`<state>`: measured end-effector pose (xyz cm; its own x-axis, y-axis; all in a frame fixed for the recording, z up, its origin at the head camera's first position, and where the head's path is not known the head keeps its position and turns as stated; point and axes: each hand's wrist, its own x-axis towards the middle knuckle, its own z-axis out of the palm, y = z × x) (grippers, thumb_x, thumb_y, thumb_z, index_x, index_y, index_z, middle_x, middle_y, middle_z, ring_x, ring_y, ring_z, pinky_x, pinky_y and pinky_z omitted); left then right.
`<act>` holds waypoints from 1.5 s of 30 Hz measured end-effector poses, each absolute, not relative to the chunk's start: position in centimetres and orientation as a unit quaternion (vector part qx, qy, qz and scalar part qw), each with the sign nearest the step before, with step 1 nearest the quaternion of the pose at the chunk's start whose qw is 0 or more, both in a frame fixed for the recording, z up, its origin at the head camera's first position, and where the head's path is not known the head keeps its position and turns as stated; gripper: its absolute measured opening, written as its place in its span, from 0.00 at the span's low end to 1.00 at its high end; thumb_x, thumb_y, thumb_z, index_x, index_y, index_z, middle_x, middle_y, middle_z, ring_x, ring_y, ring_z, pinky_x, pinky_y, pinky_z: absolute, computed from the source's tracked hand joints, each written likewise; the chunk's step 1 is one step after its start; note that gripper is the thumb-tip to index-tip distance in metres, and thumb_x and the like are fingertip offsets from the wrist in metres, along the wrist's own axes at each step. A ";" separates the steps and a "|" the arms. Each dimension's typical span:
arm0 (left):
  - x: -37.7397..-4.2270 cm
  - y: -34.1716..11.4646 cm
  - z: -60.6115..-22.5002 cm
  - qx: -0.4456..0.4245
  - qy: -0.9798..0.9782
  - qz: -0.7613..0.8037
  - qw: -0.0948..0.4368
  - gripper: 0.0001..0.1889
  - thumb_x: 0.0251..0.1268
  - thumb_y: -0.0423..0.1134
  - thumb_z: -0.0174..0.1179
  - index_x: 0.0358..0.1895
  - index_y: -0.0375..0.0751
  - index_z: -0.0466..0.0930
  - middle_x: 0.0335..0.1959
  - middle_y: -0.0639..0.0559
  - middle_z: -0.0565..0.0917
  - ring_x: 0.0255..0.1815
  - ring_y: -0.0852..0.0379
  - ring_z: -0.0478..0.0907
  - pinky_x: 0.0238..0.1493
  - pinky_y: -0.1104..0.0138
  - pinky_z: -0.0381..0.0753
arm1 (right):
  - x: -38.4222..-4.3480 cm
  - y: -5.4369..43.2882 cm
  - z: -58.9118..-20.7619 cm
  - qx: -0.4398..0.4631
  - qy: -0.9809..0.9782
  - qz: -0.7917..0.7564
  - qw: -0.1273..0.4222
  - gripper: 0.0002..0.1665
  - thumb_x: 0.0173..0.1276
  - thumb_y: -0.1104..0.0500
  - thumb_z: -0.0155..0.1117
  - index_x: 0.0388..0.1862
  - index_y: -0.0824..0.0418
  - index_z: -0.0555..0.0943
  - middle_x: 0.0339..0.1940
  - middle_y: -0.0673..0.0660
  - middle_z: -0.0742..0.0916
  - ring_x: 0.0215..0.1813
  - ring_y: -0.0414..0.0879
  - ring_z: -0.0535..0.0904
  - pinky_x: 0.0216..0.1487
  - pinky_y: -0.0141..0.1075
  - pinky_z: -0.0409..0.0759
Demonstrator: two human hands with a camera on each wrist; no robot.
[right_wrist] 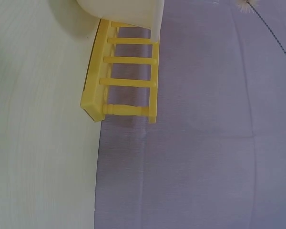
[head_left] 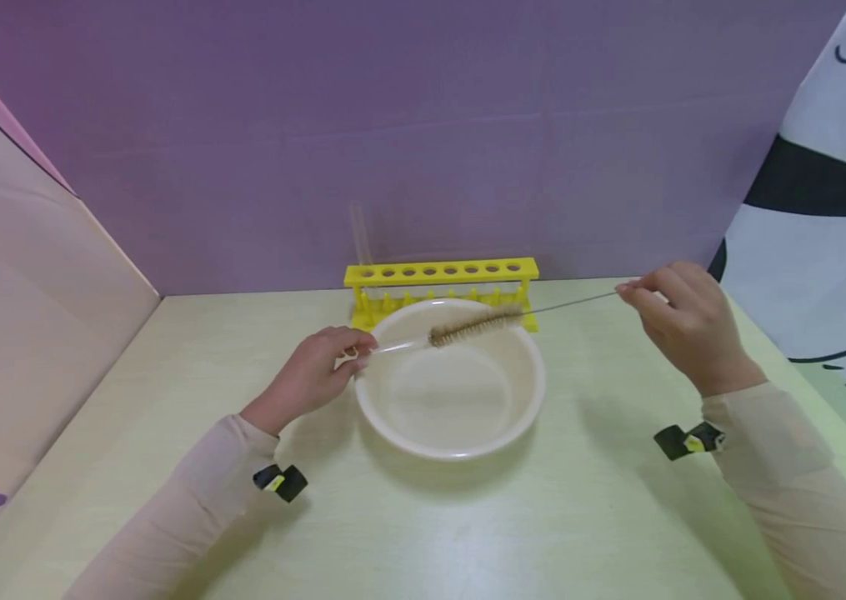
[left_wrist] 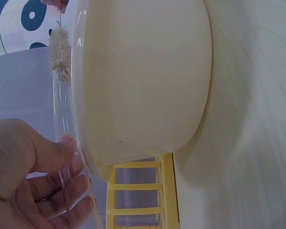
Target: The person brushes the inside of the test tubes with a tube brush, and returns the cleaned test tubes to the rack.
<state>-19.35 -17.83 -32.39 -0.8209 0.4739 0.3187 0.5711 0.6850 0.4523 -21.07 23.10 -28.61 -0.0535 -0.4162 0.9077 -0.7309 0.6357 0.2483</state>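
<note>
My left hand point(head_left: 321, 371) holds a clear glass test tube point(head_left: 398, 345) between thumb and fingers, over the left rim of a cream basin point(head_left: 445, 417). The tube lies nearly level, its mouth toward the right. Right at that mouth is the end of a test tube brush point(head_left: 478, 325) with tan bristles; most of the bristles show outside the glass. My right hand point(head_left: 681, 321) pinches the far end of the brush's thin twisted wire, raised to the right of the basin. In the left wrist view the bristles point(left_wrist: 59, 47) stand above the tube point(left_wrist: 63, 102).
Behind the basin stands a yellow test tube rack point(head_left: 441, 271) with a row of holes. Another clear test tube point(head_left: 360, 237) stands upright in its leftmost hole. A purple backdrop point(head_left: 430, 125) rises along the rear edge of the pale table point(head_left: 453, 542).
</note>
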 end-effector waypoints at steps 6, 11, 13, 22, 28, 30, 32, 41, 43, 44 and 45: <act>-19.4 -17.8 -32.5 -0.290 -0.913 -0.271 0.094 0.11 0.58 0.25 0.62 0.45 0.37 0.81 0.37 0.48 0.83 0.41 0.49 0.79 0.43 0.57 0.79 | -21.0 22.9 -28.4 0.408 -0.713 0.131 0.555 0.21 0.74 0.61 0.50 0.21 0.68 0.75 0.18 0.62 0.73 0.19 0.58 0.66 0.20 0.46 0.61; -19.3 -17.8 -32.4 -0.287 -0.915 -0.267 0.099 0.12 0.57 0.25 0.62 0.44 0.37 0.81 0.36 0.48 0.83 0.41 0.49 0.79 0.43 0.57 0.78 | -21.0 23.0 -28.3 0.410 -0.719 0.125 0.547 0.22 0.75 0.60 0.48 0.21 0.69 0.75 0.18 0.62 0.73 0.19 0.57 0.66 0.20 0.46 0.61; -19.2 -17.7 -32.4 -0.283 -0.916 -0.267 0.099 0.12 0.57 0.25 0.62 0.45 0.37 0.81 0.37 0.48 0.83 0.42 0.49 0.79 0.43 0.57 0.78 | -20.9 23.1 -28.3 0.410 -0.724 0.122 0.541 0.22 0.75 0.60 0.48 0.21 0.69 0.75 0.18 0.62 0.74 0.19 0.57 0.66 0.20 0.45 0.62; -19.0 -17.7 -32.3 -0.280 -0.917 -0.263 0.105 0.12 0.58 0.26 0.62 0.45 0.36 0.81 0.41 0.46 0.84 0.42 0.48 0.79 0.44 0.57 0.78 | -20.8 23.3 -28.3 0.403 -0.748 0.101 0.518 0.20 0.74 0.60 0.49 0.22 0.68 0.75 0.19 0.63 0.75 0.21 0.57 0.68 0.21 0.46 0.65; -19.1 -17.7 -32.3 -0.280 -0.916 -0.266 0.108 0.12 0.58 0.27 0.62 0.45 0.36 0.81 0.40 0.47 0.84 0.41 0.49 0.79 0.43 0.57 0.79 | -20.8 23.4 -28.3 0.402 -0.759 0.097 0.503 0.18 0.73 0.61 0.50 0.24 0.68 0.76 0.20 0.63 0.76 0.22 0.57 0.69 0.22 0.46 0.67; -19.1 -17.7 -32.4 -0.279 -0.916 -0.267 0.109 0.12 0.57 0.27 0.62 0.46 0.36 0.80 0.39 0.47 0.84 0.41 0.49 0.79 0.43 0.57 0.79 | -20.8 23.4 -28.3 0.403 -0.762 0.096 0.498 0.15 0.72 0.64 0.52 0.24 0.68 0.76 0.21 0.63 0.76 0.22 0.57 0.69 0.22 0.46 0.67; -19.1 -17.6 -32.5 -0.280 -0.915 -0.269 0.111 0.12 0.57 0.27 0.63 0.46 0.36 0.80 0.38 0.47 0.83 0.40 0.50 0.79 0.42 0.58 0.79 | -20.8 23.4 -28.3 0.407 -0.765 0.096 0.490 0.11 0.69 0.68 0.55 0.25 0.68 0.77 0.21 0.63 0.76 0.22 0.57 0.69 0.23 0.46 0.67; -19.0 -17.1 -32.6 -0.303 -0.906 -0.268 0.128 0.13 0.55 0.27 0.65 0.44 0.37 0.80 0.35 0.49 0.82 0.38 0.52 0.78 0.39 0.60 0.77 | -20.6 23.2 -28.2 0.426 -0.772 0.097 0.462 0.15 0.44 0.83 0.62 0.27 0.67 0.79 0.22 0.62 0.77 0.23 0.56 0.70 0.23 0.44 0.65; -18.9 -17.0 -32.6 -0.301 -0.906 -0.266 0.130 0.13 0.54 0.27 0.65 0.44 0.37 0.81 0.35 0.50 0.83 0.38 0.52 0.78 0.39 0.60 0.77 | -20.5 23.2 -28.0 0.427 -0.776 0.092 0.456 0.16 0.43 0.83 0.61 0.27 0.66 0.79 0.22 0.62 0.78 0.24 0.55 0.70 0.24 0.43 0.65; -18.9 -17.0 -32.6 -0.301 -0.907 -0.265 0.131 0.13 0.54 0.27 0.65 0.44 0.37 0.81 0.35 0.50 0.83 0.38 0.52 0.78 0.39 0.60 0.77 | -20.5 23.2 -28.0 0.427 -0.779 0.088 0.451 0.16 0.43 0.84 0.60 0.27 0.66 0.79 0.22 0.61 0.78 0.24 0.55 0.70 0.24 0.43 0.66; -18.9 -17.0 -32.6 -0.300 -0.907 -0.264 0.132 0.13 0.54 0.27 0.65 0.44 0.37 0.81 0.36 0.50 0.83 0.38 0.52 0.78 0.39 0.60 0.77 | -20.5 23.2 -27.9 0.427 -0.782 0.084 0.446 0.16 0.44 0.84 0.60 0.27 0.66 0.79 0.22 0.61 0.78 0.25 0.55 0.70 0.24 0.43 0.66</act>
<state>-18.89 -16.99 -32.64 -0.7855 0.4746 0.3971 0.6136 0.6806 0.4004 -20.45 23.21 -27.90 -0.2385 -0.5925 0.7694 -0.7430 0.6215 0.2484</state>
